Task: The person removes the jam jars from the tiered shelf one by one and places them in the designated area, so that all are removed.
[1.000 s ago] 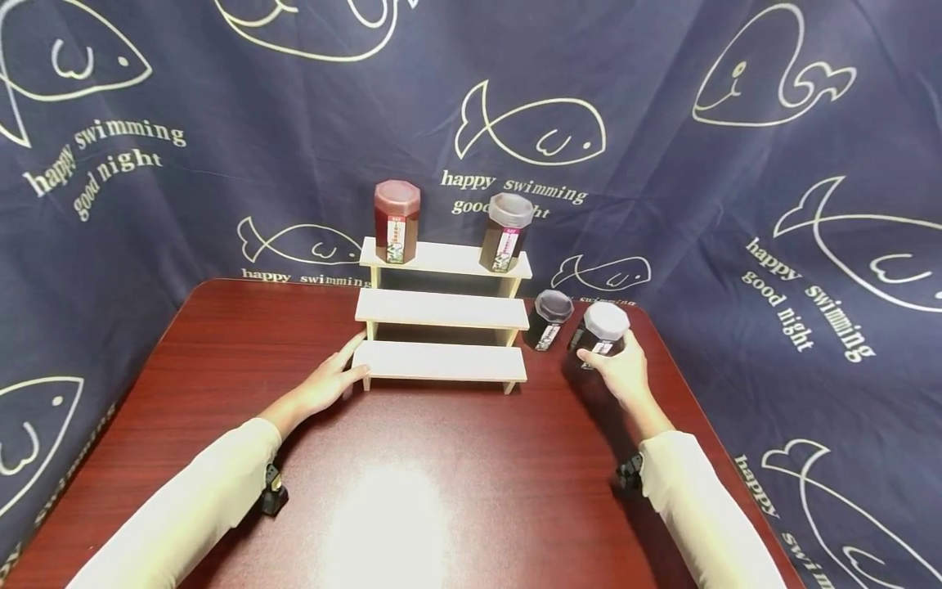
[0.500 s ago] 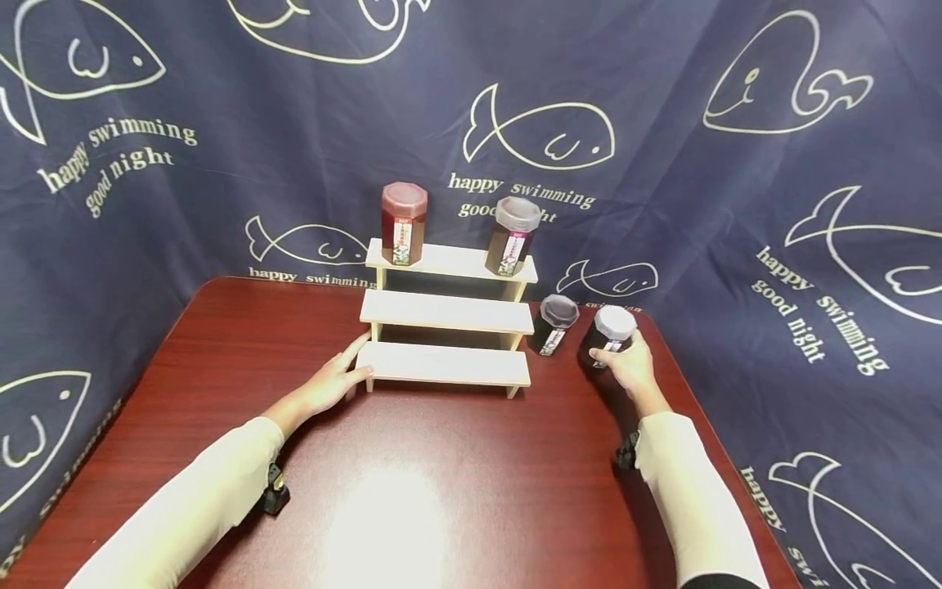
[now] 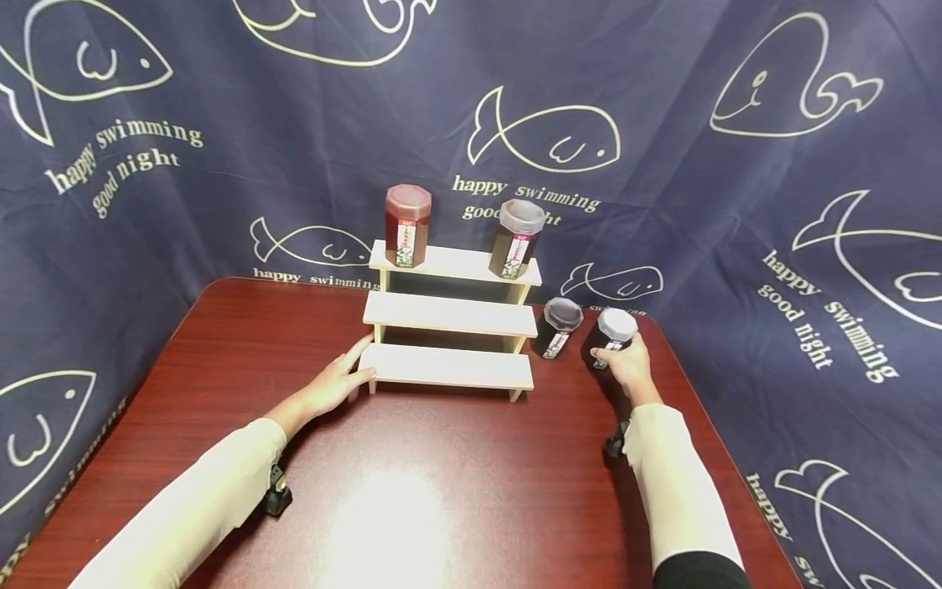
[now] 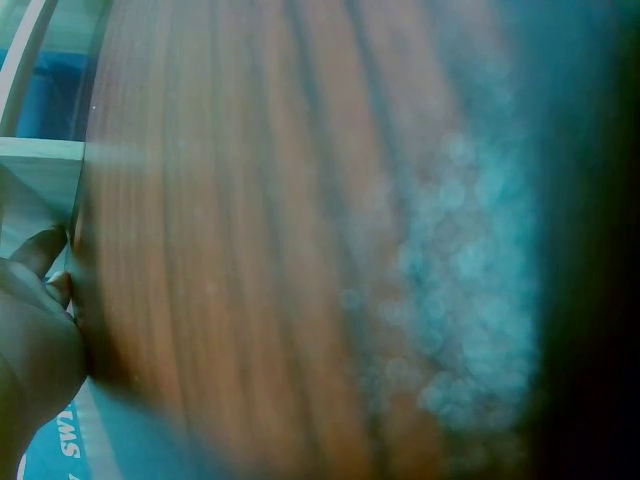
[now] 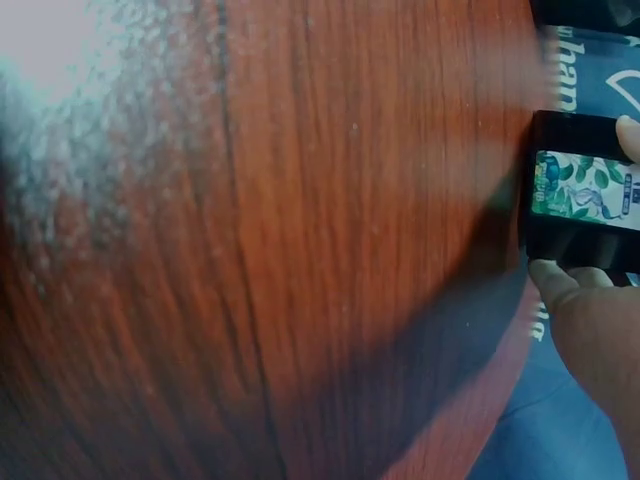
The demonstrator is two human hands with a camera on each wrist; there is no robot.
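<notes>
In the head view, my right hand [image 3: 625, 365] grips a dark octagonal jar with a white lid [image 3: 616, 324] at the table's far right, thumb across its front. Its leafy label [image 5: 585, 188] shows in the right wrist view, with fingers round the jar's other side. My left hand [image 3: 334, 384] touches the left end of a three-tier wooden display stand [image 3: 447, 365], fingers extended along its side and thumb at the bottom step's corner. A dark-lidded jar [image 3: 557, 329] stands between the stand and the held jar.
On the top step stand a red-lidded jar [image 3: 408, 225] at left and a grey-lidded jar [image 3: 518, 239] at right. A dark blue curtain with fish drawings [image 3: 545, 131] hangs behind the reddish wooden table [image 3: 515, 474].
My right hand has lowered the white-lidded jar slightly beside the dark-lidded one. My left hand stays at the stand's end. The head view has shifted a little.
</notes>
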